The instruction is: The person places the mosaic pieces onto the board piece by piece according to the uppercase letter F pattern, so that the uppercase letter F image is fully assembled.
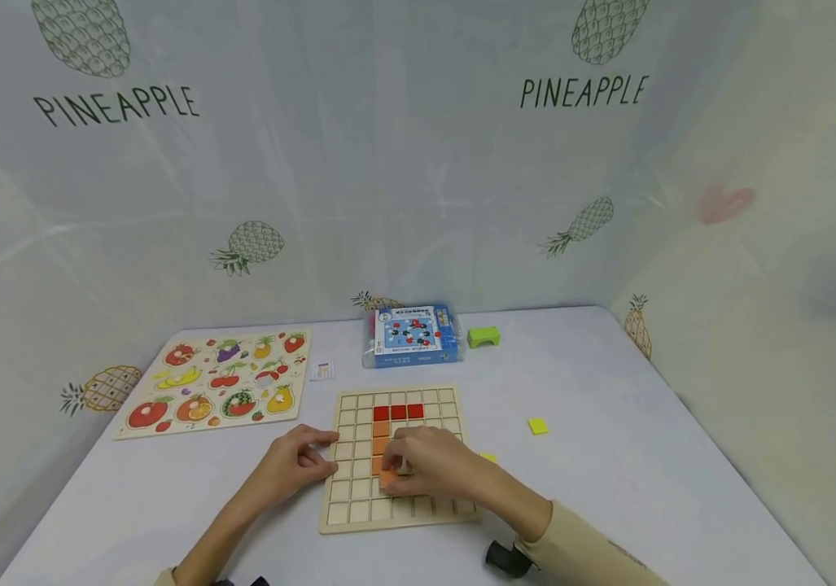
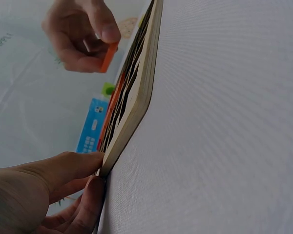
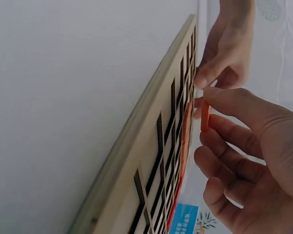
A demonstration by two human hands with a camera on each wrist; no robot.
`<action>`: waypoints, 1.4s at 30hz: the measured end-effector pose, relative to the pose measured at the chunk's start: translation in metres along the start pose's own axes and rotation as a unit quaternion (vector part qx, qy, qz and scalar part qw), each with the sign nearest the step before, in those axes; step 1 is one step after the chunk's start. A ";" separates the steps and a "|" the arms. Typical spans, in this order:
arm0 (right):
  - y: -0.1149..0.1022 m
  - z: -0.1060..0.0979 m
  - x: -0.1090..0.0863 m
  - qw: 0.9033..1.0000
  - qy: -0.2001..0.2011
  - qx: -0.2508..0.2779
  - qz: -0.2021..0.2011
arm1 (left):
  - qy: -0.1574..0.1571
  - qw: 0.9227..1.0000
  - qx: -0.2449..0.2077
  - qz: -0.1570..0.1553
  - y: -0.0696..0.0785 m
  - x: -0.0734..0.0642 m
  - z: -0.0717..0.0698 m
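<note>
A wooden grid board [image 1: 359,514] lies on the table with a short row of red square tiles [image 1: 399,412] and a column of orange square tiles [image 1: 381,446] in its cells. Over the lower end of that column, my right hand [image 1: 432,462] pinches another orange tile [image 3: 205,115] between thumb and fingers. The right wrist view has this tile on edge, apart from the board's surface. Against the board's left edge, my left hand [image 1: 295,462] rests its thumb and forefinger, spread apart along the rim. My right hand covers some grid cells.
Behind the board lie a blue boxed set [image 1: 416,335] and a green arch block [image 1: 483,336]. A fruit puzzle board [image 1: 216,382] is at the left, near a small printed card [image 1: 321,371]. One yellow tile [image 1: 538,426] lies to the right; another yellow piece [image 1: 488,457] shows beside my right wrist.
</note>
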State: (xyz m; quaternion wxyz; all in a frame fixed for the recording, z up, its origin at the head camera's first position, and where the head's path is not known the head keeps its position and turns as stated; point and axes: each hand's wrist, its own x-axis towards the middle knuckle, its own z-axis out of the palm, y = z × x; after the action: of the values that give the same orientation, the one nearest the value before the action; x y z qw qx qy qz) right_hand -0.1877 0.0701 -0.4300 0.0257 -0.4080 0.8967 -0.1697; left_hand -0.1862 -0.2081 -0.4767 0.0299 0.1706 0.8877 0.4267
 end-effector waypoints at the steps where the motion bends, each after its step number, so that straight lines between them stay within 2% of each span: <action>1: 0.000 0.001 0.001 1.000 -0.001 0.000 0.000 | 0.000 1.000 0.001 -0.001 0.000 0.000 0.000; 9: -0.001 0.011 0.008 1.000 -0.012 0.007 0.014 | -0.001 1.000 0.001 -0.003 0.001 0.000 0.000; 17: -0.002 0.017 0.011 1.000 -0.013 -0.020 0.002 | -0.001 1.000 -0.001 -0.006 0.002 0.000 0.000; 42: -0.003 0.016 0.011 1.000 -0.014 -0.025 0.003 | 0.000 1.000 0.001 -0.011 0.004 0.000 0.000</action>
State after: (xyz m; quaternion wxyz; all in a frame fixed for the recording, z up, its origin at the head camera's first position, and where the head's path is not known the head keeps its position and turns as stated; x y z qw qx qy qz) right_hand -0.1900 0.0559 -0.4435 0.0283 -0.4084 0.9013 -0.1415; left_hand -0.1854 -0.2058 -0.4736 0.0340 0.1606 0.8901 0.4252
